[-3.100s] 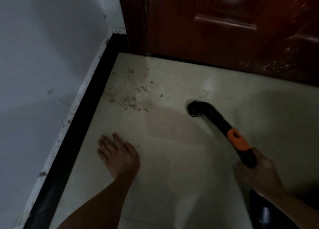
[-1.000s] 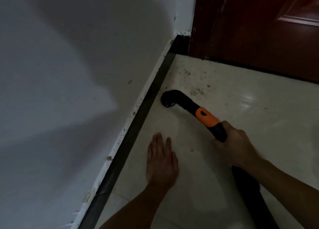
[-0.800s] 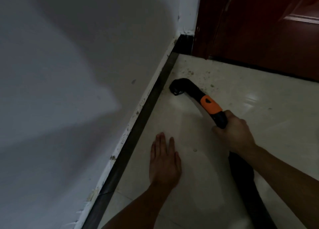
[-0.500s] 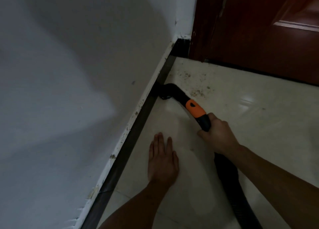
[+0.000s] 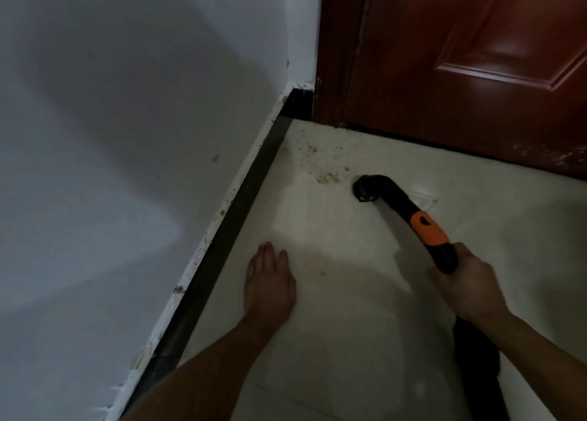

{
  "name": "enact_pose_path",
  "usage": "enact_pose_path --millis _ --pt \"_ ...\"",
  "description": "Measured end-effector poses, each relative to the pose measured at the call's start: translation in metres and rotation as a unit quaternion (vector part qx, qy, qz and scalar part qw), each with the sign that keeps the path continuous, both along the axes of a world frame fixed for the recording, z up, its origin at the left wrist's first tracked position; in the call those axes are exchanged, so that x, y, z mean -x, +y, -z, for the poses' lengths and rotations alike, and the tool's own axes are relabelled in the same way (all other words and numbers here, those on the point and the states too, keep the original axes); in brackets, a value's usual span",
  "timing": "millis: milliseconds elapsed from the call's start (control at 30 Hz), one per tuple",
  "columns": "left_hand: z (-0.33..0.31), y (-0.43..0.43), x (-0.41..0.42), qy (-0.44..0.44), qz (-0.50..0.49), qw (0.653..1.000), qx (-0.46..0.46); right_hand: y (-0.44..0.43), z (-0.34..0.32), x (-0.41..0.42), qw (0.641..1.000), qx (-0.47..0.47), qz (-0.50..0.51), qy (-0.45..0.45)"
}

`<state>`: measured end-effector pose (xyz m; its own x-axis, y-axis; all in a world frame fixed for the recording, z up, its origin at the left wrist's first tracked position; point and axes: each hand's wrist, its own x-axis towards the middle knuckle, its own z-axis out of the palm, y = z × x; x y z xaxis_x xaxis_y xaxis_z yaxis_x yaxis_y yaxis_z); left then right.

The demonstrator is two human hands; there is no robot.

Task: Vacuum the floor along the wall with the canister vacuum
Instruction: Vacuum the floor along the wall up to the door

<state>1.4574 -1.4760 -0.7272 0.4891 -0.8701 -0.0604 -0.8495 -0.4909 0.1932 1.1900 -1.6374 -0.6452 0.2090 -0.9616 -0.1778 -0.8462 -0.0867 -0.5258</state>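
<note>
The vacuum nozzle (image 5: 365, 192) sits just right of the grit (image 5: 325, 176), seemingly touching the floor (image 5: 349, 309). Its wand (image 5: 397, 208) slants back and right into your right hand (image 5: 462, 282), which is curled round the grip. Remaining dirt lies forward-left, toward the baseboard (image 5: 244, 198) and door (image 5: 476, 71) corner, across open tile. Your left hand (image 5: 270, 282) presses flat, nearer the wall.

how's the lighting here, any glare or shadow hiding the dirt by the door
Head view: dim overall; soft glare on the door; broad shadows across the wall; a brighter pool on the floor ahead of the left hand; the debris near the corner is visible but soft; the black vacuum wand stands out clearly.
</note>
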Motion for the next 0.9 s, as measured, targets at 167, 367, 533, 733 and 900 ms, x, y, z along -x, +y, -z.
enact_pose_path --millis 167,367,533,733,900 --pt "-0.001 -0.021 -0.006 0.013 -0.028 0.999 0.037 0.006 0.009 -0.014 0.999 0.007 -0.045 0.008" --pt "0.006 -0.021 -0.005 -0.005 -0.03 0.998 0.051 -0.01 0.011 -0.059 0.996 0.007 -0.088 0.016" --pt "0.006 -0.022 -0.007 -0.019 -0.027 0.998 0.053 -0.035 0.011 -0.083 0.999 0.026 -0.04 -0.009" --pt "0.007 -0.022 -0.007 -0.012 -0.033 0.999 0.04 -0.039 0.016 -0.107 0.995 -0.01 -0.094 -0.006" --pt "0.007 -0.023 -0.007 -0.015 -0.036 0.999 0.035 -0.061 0.016 -0.144 0.996 0.023 -0.088 -0.008"
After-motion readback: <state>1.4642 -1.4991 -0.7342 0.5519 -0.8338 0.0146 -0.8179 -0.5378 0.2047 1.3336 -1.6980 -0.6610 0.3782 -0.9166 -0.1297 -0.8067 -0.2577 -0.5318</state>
